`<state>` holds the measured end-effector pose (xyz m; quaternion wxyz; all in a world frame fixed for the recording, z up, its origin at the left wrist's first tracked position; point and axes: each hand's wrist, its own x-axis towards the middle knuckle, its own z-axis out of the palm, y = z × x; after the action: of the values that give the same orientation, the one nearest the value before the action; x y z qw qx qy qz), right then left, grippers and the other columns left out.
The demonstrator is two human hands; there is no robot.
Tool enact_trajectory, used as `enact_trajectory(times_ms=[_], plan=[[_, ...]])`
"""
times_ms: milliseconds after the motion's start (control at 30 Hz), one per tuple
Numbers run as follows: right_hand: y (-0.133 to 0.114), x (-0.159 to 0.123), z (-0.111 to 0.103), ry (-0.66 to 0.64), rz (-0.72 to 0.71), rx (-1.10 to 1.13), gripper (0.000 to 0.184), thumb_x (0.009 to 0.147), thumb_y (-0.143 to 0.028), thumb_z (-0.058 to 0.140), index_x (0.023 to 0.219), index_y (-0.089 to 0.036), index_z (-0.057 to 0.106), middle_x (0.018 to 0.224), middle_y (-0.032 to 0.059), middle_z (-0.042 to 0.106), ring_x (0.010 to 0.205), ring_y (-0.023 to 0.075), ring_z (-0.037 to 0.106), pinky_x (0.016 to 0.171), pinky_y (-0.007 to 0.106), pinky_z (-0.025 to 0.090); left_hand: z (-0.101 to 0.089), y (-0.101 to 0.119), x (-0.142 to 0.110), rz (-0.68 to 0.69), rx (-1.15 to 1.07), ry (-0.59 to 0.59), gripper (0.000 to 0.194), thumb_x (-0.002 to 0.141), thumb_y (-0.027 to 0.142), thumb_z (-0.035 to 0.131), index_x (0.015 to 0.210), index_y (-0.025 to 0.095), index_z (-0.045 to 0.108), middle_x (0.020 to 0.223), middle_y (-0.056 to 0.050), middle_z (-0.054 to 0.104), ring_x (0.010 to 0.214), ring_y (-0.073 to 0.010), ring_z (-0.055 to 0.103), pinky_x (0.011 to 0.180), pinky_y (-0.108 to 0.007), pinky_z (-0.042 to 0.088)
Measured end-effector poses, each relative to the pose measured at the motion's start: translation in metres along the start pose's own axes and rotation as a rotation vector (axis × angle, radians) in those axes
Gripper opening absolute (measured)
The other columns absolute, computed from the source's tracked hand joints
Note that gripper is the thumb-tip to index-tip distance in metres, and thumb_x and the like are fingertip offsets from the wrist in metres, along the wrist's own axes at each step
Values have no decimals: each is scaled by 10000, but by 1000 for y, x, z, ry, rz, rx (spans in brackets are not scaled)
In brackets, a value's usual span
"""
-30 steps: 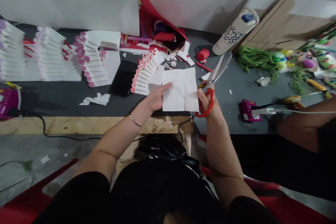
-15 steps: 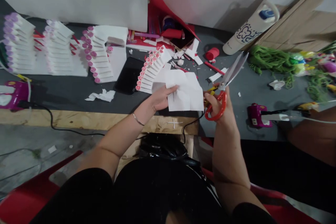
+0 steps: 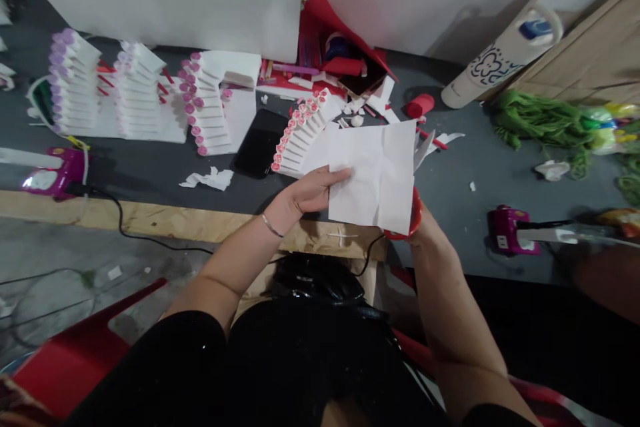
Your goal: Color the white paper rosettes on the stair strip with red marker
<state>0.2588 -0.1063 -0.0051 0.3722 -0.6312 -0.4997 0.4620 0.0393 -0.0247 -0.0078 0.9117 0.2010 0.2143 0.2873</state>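
Observation:
My left hand (image 3: 320, 190) grips a creased sheet of white paper (image 3: 370, 177) by its left edge, thumb on top. Behind the sheet's right side is my right hand (image 3: 427, 227), its fingers hidden by the paper. Red-handled scissors (image 3: 417, 210) are in that hand, and their blades show past the paper's right edge. Just beyond the sheet lies a fan of white rolled strips with red-and-white rosette tips (image 3: 300, 133). A black phone (image 3: 261, 143) is partly under the fan.
Similar fans with pink tips (image 3: 210, 107) and purple tips (image 3: 75, 87) lie to the left. Paper scraps and a red roll (image 3: 420, 105) are behind the sheet. A white bottle (image 3: 480, 70) stands by green yarn (image 3: 535, 117). Purple power blocks (image 3: 510, 230) with cords sit at both sides.
The view has shifted, so the table's things appear farther right. The sheet has come in front of the scissors and right hand, which were in plain sight before. Both hands keep their holds.

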Motion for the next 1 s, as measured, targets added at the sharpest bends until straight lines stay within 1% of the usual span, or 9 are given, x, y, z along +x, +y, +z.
enact_trajectory(times_ms=[100,200,300,467,533,600,667,800,1000], plan=[[8,14,-10,126,71,78,699,836,-854,565,1295,-327,582,916,70,755,802,308,750,644,459,611,1,1,5,19,-32,52,233,1045,116,632,1199,110,807,1031,-142,861,1176,-302,812,1220,-459,546],[8,27,-20,162,28,83,653,819,-727,641,1326,-344,493,969,46,733,820,287,750,670,439,607,3,3,8,35,-71,110,277,1067,127,600,1275,115,781,1047,-129,863,1168,-287,816,1203,-436,564],[1,28,-28,187,78,217,594,813,-685,667,1257,-383,413,929,-15,709,809,248,747,672,399,611,6,8,11,55,-102,200,302,1086,140,560,1315,108,754,1040,-118,864,1157,-279,819,1197,-434,575],[-3,-22,-45,47,130,276,657,833,-904,559,1201,-369,459,836,-27,658,740,235,715,660,412,625,11,16,14,172,-123,340,316,1075,101,518,1307,127,732,1040,-90,862,1206,-262,801,1203,-425,582],[-6,-52,-50,-68,110,239,688,828,-900,612,1234,-352,522,883,-3,682,761,230,706,714,421,640,11,18,14,202,-126,349,342,1063,97,530,1347,141,715,1091,-91,861,1258,-265,780,1199,-425,587],[-11,-79,-51,-114,103,168,675,852,-858,653,1263,-328,583,949,23,695,807,214,692,787,398,635,11,18,14,207,-124,339,361,1061,117,550,1389,156,698,1153,-92,858,1298,-264,763,1186,-414,599],[-19,-95,-47,-160,85,17,670,856,-825,691,1269,-301,619,954,34,692,825,206,670,770,355,605,12,18,13,206,-120,317,390,1066,141,563,1438,178,675,1205,-84,853,1316,-260,756,1174,-403,609],[-27,-101,-34,-167,83,-210,656,897,-832,637,1244,-275,627,975,41,710,804,193,638,738,334,546,17,19,10,204,-132,314,418,1086,148,533,1484,193,654,1233,-76,850,1320,-250,755,1183,-398,602],[-30,-95,-27,-175,79,-231,711,932,-873,519,1252,-244,604,980,46,718,820,187,643,762,332,518,25,22,6,223,-219,344,421,1103,151,510,1501,164,645,1263,-76,843,1373,-235,721,1295,-404,492]])
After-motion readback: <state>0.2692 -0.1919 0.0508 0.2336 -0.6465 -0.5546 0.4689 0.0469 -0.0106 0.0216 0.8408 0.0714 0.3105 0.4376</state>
